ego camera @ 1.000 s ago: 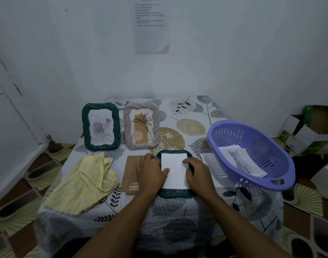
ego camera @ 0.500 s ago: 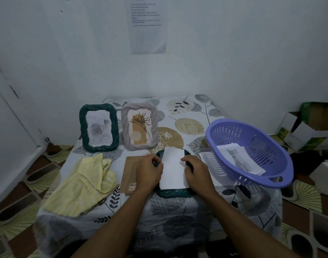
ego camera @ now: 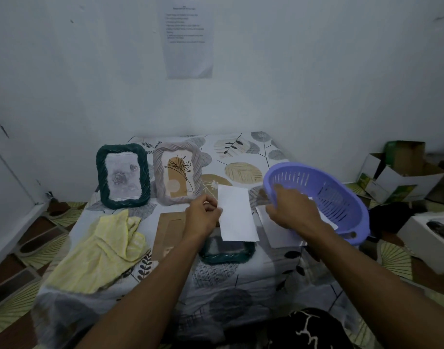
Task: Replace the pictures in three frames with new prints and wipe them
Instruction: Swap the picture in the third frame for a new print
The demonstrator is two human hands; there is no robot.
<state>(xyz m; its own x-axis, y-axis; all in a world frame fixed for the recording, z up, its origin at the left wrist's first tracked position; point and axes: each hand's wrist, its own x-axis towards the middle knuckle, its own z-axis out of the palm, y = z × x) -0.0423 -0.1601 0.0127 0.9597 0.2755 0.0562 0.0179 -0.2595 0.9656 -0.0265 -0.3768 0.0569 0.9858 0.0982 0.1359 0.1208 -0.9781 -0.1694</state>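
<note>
L hand point(ego camera: 203, 214) pinches the white print point(ego camera: 237, 216) by its left edge, held just above the dark green frame point(ego camera: 227, 250) lying near-centre on tabletop point(ego camera: 241, 273). R hand point(ego camera: 290, 210) at purple basket point(ego camera: 341, 197) rim, fingers curled; grip unclear. Print's thin, floppy, creases easily: hold by edges.

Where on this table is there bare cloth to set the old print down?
Bare cloth lies behind the purple basket, right of the grey frame, and along the near edge below the lying green frame. Around the yellow cloth, brown backing and both hands it is crowded.
</note>
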